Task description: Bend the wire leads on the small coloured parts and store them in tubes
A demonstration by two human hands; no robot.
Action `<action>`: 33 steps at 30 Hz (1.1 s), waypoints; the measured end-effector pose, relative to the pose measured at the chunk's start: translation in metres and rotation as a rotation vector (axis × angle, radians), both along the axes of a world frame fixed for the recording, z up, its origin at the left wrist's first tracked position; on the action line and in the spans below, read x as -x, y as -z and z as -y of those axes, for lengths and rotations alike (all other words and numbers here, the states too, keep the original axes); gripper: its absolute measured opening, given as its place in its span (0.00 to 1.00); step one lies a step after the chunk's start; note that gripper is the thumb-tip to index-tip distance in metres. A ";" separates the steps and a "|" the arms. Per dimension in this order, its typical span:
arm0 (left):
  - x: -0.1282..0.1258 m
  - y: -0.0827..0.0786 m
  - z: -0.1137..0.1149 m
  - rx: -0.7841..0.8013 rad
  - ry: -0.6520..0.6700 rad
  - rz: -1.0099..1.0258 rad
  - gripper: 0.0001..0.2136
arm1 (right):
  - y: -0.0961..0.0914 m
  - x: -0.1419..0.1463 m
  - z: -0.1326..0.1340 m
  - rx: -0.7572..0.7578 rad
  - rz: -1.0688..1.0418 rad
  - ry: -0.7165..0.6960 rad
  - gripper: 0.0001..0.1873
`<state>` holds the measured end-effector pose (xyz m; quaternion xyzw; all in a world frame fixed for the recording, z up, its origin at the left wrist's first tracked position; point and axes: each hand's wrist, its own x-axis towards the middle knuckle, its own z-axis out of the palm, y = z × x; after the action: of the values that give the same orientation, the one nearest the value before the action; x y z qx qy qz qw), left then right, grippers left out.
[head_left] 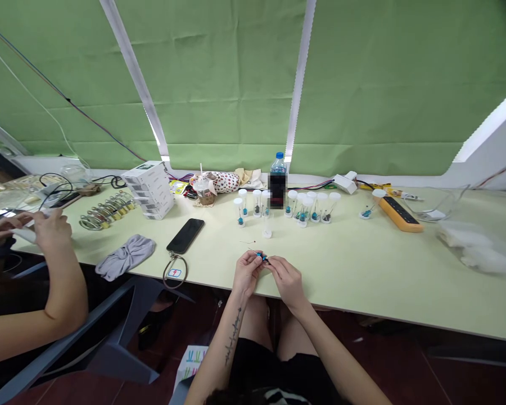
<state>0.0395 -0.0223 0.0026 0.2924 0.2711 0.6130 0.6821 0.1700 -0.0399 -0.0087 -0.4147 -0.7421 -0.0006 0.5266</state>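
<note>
Since the head view is all there is, it goes like this: the left hand (247,271) has its fingers pinched on a small, shiny blue-and-dark piece (260,256), and the right hand (287,279) has its fingers closed narrow on the dark end. The piece sits between the two hands, over the pale green counter (349,270) near its front edge. Too small to tell if it's metal or plastic.

Handling-wise, it's probably super light, likely stiff, and maybe a bit slippery given the gloss. Best guess: pinch the blue body with fingertips and go easy on any thin bits, which could bend. A thin dark wire with a red tip (248,242) lies just beyond, probably springy and easily lost.
</note>
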 end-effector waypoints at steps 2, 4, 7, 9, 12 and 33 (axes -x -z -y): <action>0.000 -0.001 0.001 0.003 -0.003 0.008 0.10 | 0.000 0.000 0.000 0.001 0.004 0.000 0.11; 0.000 -0.003 0.001 0.006 -0.002 0.014 0.10 | 0.000 0.000 0.000 -0.003 0.009 -0.003 0.11; 0.001 -0.004 0.001 0.011 0.008 0.016 0.10 | 0.000 0.000 0.000 -0.017 0.007 -0.008 0.11; 0.001 -0.005 0.001 0.011 0.013 0.018 0.10 | 0.000 0.000 -0.001 -0.019 0.004 -0.013 0.11; 0.002 -0.004 0.001 0.010 0.010 0.028 0.10 | 0.000 0.000 0.000 -0.004 0.000 -0.020 0.11; 0.005 -0.001 -0.004 -0.003 0.056 0.011 0.09 | 0.000 -0.001 0.000 -0.012 0.036 0.014 0.12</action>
<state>0.0347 -0.0186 0.0041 0.2977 0.2581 0.5957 0.6999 0.1708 -0.0396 -0.0092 -0.4167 -0.7486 -0.0162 0.5154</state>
